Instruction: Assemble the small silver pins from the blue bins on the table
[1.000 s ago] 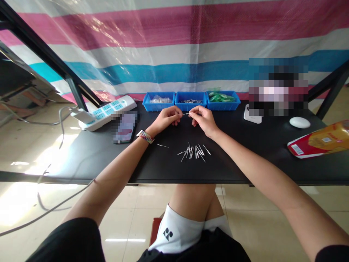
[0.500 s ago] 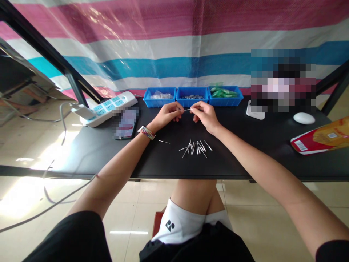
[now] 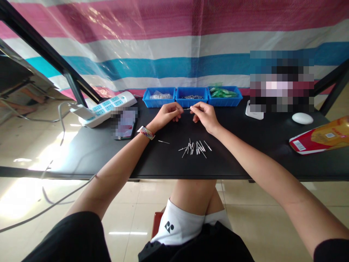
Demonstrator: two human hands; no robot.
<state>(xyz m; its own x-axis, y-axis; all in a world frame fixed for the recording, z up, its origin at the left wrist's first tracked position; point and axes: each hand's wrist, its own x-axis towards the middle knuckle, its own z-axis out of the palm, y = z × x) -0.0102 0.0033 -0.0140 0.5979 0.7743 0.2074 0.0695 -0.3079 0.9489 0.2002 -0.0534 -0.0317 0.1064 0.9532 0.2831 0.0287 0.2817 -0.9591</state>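
Note:
A thin silver blind rivet (image 3: 186, 109) spans the gap between my two hands, just in front of the blue bins. My left hand (image 3: 171, 112) pinches one end of it, fingers closed. The other end sits between the thumb and fingertips of my right hand (image 3: 203, 114). Below the hands, a loose pile of blind rivets (image 3: 196, 147) lies on the black table (image 3: 229, 160). One single rivet (image 3: 164, 142) rests apart from the pile, to the left near my wrist.
Three blue bins stand behind my hands: one with clear plastic bags (image 3: 160, 95), a middle bin (image 3: 191, 103) with metal rivets, one with green packets (image 3: 223, 93). Left are a phone (image 3: 127, 123) and power strip (image 3: 107, 109); right, a white case (image 3: 254, 110), mouse (image 3: 302, 118) and red-yellow package (image 3: 321, 138).
Almost nothing differs. The whole view has shifted very slightly; both hands keep the same pinch on the rivet, and the pile lies as before.

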